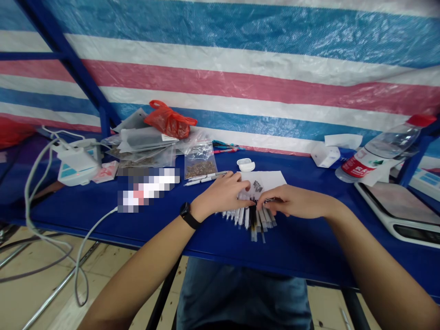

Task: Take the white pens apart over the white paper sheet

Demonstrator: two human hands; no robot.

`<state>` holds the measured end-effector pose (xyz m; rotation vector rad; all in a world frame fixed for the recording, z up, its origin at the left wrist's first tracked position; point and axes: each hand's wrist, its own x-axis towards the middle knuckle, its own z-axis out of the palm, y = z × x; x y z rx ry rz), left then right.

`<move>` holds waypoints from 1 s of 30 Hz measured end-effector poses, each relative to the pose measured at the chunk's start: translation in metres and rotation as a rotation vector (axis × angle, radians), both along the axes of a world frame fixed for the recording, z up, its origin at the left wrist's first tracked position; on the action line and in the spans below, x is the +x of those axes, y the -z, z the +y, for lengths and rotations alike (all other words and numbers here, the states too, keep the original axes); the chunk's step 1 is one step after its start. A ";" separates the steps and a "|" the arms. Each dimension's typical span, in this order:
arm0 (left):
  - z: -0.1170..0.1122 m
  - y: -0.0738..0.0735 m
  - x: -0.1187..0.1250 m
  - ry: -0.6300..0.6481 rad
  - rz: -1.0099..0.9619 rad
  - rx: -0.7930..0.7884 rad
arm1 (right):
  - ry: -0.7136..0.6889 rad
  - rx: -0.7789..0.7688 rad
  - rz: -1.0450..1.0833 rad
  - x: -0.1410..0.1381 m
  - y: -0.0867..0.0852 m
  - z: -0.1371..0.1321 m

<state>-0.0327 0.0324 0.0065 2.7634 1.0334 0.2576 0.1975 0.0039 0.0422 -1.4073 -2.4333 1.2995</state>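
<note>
Both my hands rest on a row of several pens [252, 219] lying side by side on the blue table [103, 215]. My left hand [223, 192], with a black watch on its wrist, lies over the left part of the row, its fingers curled down onto the pens. My right hand [295, 201] pinches a thin dark pen part at the row's middle. A white sheet of paper [266, 179] with small dark bits on it lies just behind the hands.
Two loose pens [206, 178] and a clear bag of small parts [200, 162] lie at the left, behind them more bags and a red plastic bag [170, 120]. White earbud case [245, 164], tissue pack [326, 155], water bottle [381, 153], scale [395, 206] at right. Charger and cables [74, 165] at left.
</note>
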 end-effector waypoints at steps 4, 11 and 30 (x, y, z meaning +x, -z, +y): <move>0.000 0.000 0.000 0.016 0.007 -0.021 | -0.069 -0.083 -0.007 0.001 0.001 0.002; 0.000 0.002 0.001 0.019 0.013 -0.024 | -0.075 -0.168 0.019 0.009 0.001 0.006; 0.007 -0.002 -0.006 0.022 -0.024 -0.090 | 0.142 -0.193 -0.056 0.022 0.005 0.004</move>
